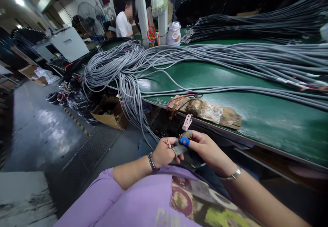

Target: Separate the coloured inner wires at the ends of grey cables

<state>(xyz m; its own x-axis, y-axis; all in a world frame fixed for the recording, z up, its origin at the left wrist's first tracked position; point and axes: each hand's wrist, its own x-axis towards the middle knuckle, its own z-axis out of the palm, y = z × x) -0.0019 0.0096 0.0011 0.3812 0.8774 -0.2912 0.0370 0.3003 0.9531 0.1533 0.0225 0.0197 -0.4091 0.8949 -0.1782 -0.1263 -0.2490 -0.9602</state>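
My left hand (164,152) is closed around a cable end, and thin stripped wires (168,144) in red and white stick out over its fingers. A grey wrapping (179,149) shows at its fingertips. My right hand (208,150) meets it from the right, thumb and fingers pinched together. Blue tape (185,141) covers the right thumb's tip, and a grey-yellow wrapping (186,135) is around the finger beside it. What the right fingers pinch is too small to make out. Just above them a pink clip (187,122) hangs at the table edge.
Grey cables (159,54) run across the green table (266,117), and a bundle (132,100) drops over its edge. A taped wooden board (217,115) lies at the front edge. Below stands a cardboard box (110,114). A person (124,23) sits at the back.
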